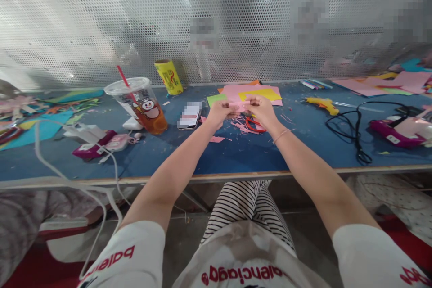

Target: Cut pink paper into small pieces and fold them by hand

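Note:
A small piece of pink paper (pixel 237 106) is stretched between my two hands, above the blue table. My left hand (pixel 218 112) pinches its left end, fingers closed. Its right end sits in the closed fingers of my right hand (pixel 261 109). Just under my hands lie several pink paper scraps (pixel 218 139) and a pair of scissors with red handles (pixel 254 125), partly covered by my right hand. Behind the hands is a stack of coloured sheets, with a yellow sheet (pixel 270 94) on top of a pink sheet (pixel 232 90).
Left of my hands stand a phone (pixel 190 116), a lidded drink cup (pixel 148 110) with a red straw and a yellow can-like tube (pixel 169 77). A yellow glue gun (pixel 322 105), black cable (pixel 358 132) and purple power strip (pixel 393 135) lie right. A perforated metal panel (pixel 243 22) borders the back.

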`<state>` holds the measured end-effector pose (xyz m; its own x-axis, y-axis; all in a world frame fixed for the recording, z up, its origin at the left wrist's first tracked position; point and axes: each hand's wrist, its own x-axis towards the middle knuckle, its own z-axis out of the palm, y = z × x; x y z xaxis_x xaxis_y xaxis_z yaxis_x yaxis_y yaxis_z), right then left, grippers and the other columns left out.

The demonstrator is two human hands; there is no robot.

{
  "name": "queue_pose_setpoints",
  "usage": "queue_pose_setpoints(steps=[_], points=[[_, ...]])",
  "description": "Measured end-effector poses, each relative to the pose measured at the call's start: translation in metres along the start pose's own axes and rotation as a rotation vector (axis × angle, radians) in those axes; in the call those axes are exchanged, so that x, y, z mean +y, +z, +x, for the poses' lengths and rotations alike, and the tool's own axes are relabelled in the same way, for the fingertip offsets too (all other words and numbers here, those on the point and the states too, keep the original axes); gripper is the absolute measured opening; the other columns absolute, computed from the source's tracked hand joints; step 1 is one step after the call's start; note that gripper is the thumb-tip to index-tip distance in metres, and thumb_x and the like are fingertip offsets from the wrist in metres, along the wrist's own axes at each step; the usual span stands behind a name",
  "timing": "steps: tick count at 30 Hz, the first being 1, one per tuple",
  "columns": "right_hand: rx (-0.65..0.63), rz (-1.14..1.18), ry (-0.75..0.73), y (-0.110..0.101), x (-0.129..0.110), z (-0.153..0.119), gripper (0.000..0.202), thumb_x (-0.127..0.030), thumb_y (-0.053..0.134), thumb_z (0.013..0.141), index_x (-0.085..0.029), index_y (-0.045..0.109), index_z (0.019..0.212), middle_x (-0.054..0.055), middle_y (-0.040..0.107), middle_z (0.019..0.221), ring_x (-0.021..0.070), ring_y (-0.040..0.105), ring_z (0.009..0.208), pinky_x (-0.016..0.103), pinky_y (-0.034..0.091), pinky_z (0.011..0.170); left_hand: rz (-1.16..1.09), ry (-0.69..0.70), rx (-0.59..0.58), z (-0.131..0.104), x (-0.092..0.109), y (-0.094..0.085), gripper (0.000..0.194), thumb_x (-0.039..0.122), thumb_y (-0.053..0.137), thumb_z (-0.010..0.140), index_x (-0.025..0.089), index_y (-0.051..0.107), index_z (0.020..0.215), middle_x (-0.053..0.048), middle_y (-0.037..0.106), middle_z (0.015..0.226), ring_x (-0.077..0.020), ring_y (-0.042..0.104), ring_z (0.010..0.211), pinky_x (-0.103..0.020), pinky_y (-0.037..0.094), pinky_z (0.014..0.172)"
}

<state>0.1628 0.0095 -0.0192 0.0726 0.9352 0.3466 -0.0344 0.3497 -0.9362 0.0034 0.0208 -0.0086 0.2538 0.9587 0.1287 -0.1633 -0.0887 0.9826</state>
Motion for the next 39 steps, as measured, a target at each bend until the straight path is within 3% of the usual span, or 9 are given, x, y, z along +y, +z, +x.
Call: queue_pose_setpoints(steps=[6, 10, 18, 25, 33, 39], points=[[-0.050, -0.045, -0.029, -0.003, 0.003, 0.001, 0.025, -0.018, 0.066, 0.063, -0.017, 0.056, 0.086, 0.000, 0.060, 0.073, 0.0114, 0.059, 0.062, 0.030, 0.053, 0.064, -0.015, 0.009, 0.007, 0.000, 0.000, 0.000, 0.019, 0.009, 0.073, 0.061, 0.008, 0.062, 0.077, -0.002, 0.066, 0.064, -0.0131, 0.066, 0.057, -0.026, 0.057, 0.063], [-0.110, -0.184, -0.060, -0.004, 0.004, 0.001, 0.027, -0.027, 0.065, 0.066, -0.017, 0.059, 0.090, 0.003, 0.061, 0.083, 0.0133, 0.058, 0.069, 0.031, 0.053, 0.062, 0.044, 0.029, -0.002, -0.001, 0.000, 0.001, 0.020, 0.011, 0.073, 0.061, 0.009, 0.063, 0.079, -0.001, 0.066, 0.062, -0.0123, 0.065, 0.056, -0.026, 0.056, 0.064], [-0.068, -0.396, -0.170, -0.003, -0.003, -0.002, 0.013, -0.028, 0.062, 0.071, -0.016, 0.066, 0.075, 0.004, 0.066, 0.076, 0.0140, 0.058, 0.071, 0.030, 0.047, 0.071, 0.188, 0.068, -0.050, -0.006, -0.002, 0.008, 0.026, 0.019, 0.075, 0.061, 0.010, 0.064, 0.082, 0.000, 0.064, 0.059, -0.0146, 0.066, 0.058, -0.028, 0.055, 0.062], [-0.087, -0.373, -0.162, -0.004, -0.007, -0.003, 0.014, -0.027, 0.064, 0.069, -0.014, 0.068, 0.071, 0.004, 0.066, 0.071, 0.0138, 0.057, 0.067, 0.028, 0.044, 0.068, 0.220, 0.127, -0.083, -0.003, -0.004, 0.002, 0.017, 0.030, 0.067, 0.071, 0.013, 0.064, 0.075, 0.001, 0.062, 0.062, -0.0164, 0.066, 0.057, -0.030, 0.056, 0.058], [-0.051, -0.192, -0.034, -0.016, -0.001, 0.007, 0.023, -0.035, 0.069, 0.062, -0.014, 0.068, 0.072, 0.001, 0.059, 0.063, 0.0095, 0.048, 0.055, 0.025, 0.041, 0.054, 0.234, 0.100, -0.043, 0.000, 0.002, 0.000, 0.017, 0.029, 0.068, 0.071, 0.013, 0.061, 0.068, 0.003, 0.054, 0.049, -0.0162, 0.065, 0.054, -0.027, 0.054, 0.052], [-0.003, -0.171, 0.000, -0.012, 0.002, 0.007, 0.024, -0.036, 0.069, 0.061, -0.014, 0.066, 0.069, 0.000, 0.058, 0.060, 0.0086, 0.046, 0.053, 0.024, 0.042, 0.052, 0.295, 0.067, -0.054, 0.005, 0.000, -0.007, 0.019, 0.031, 0.068, 0.069, 0.013, 0.063, 0.065, 0.001, 0.056, 0.050, -0.0126, 0.061, 0.051, -0.026, 0.052, 0.054]])
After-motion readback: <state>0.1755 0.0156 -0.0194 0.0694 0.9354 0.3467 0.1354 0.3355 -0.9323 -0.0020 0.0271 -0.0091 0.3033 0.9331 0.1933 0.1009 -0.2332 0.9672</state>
